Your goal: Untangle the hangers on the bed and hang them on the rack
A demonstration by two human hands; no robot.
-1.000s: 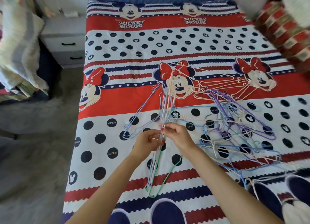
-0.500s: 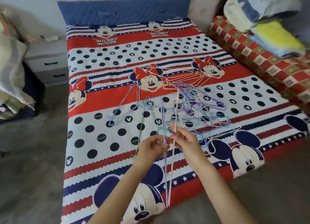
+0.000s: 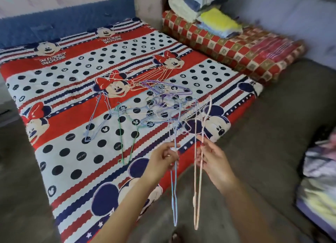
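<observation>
Two hands' grips pinch hangers: left [image 3: 164, 156] blue [image 3: 173, 191], right [image 3: 213, 158] pink [image 3: 198, 188]; bedspread [image 3: 76, 100] reads "MICKEY MOUSE".

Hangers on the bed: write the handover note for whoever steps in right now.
Left hand: pinches a blue hanger, lifted clear of the bed and hanging down.
Right hand: grips a pink hanger, also lifted, hanging beside the blue one, apart from it.
Tangled pile of hangers: lies mid-bed on the cartoon bedspread. A green hanger and a blue pair lie at its left edge.
Done: two hangers pulled free.
Left: hang these two, then untangle the rest. No rack is in view.
</observation>
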